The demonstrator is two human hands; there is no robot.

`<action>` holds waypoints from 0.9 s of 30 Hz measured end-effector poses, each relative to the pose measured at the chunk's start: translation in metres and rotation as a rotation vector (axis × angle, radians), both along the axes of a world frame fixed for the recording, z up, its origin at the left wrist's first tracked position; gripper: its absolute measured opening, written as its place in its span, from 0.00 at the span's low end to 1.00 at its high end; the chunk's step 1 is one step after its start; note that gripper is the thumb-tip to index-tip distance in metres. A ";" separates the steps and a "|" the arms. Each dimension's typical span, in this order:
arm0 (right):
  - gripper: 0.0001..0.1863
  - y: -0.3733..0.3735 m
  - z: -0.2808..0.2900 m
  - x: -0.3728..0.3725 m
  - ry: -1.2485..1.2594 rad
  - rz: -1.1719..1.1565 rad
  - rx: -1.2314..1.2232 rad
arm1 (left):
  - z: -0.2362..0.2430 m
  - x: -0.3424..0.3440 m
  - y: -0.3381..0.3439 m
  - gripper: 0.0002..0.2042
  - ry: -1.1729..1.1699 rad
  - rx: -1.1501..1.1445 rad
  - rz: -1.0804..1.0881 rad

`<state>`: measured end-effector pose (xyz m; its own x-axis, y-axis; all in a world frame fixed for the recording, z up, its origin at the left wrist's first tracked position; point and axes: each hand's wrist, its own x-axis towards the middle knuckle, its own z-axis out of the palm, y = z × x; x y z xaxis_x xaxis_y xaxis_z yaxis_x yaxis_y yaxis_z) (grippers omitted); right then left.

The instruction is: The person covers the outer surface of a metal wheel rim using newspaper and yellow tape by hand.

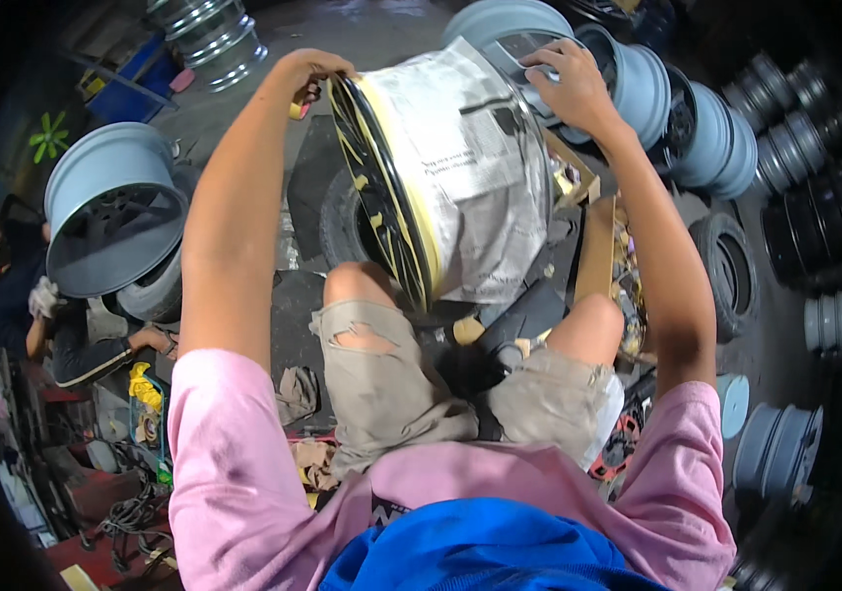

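A wheel rim [391,187] stands tilted in front of my knees, its barrel wrapped in newspaper [490,182]. Yellow masking tape runs along the edge of its black face, and strips of tape cross the spokes. My left hand [314,74] is at the rim's upper left edge, fingers curled, with a small yellow and pink roll of tape [299,111] showing beneath them. Beyond the upper right edge of the rim, my right hand [571,87] is closed, thumb and fingers together around something pale and thin. What that is, I cannot make out.
Behind the wrapped rim lies a tire [342,222]. Pale blue rims [628,84] stand at the back right, a grey-blue rim [110,167] at the left. A cardboard box [593,246] with scraps is by my right knee. A person [41,305] sits at far left.
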<state>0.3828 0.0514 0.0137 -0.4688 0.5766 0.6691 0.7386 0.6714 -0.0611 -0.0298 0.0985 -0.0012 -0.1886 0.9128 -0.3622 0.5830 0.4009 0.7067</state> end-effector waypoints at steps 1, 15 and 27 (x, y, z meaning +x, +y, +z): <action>0.12 -0.012 -0.002 0.016 0.004 -0.015 -0.030 | -0.002 0.006 0.004 0.21 -0.003 -0.020 0.002; 0.18 -0.199 -0.166 0.112 0.648 -0.176 -0.850 | 0.065 0.034 -0.128 0.25 0.389 0.739 -0.241; 0.20 -0.175 -0.171 0.060 0.560 -0.149 -0.516 | -0.093 0.082 -0.132 0.40 -0.570 0.452 0.249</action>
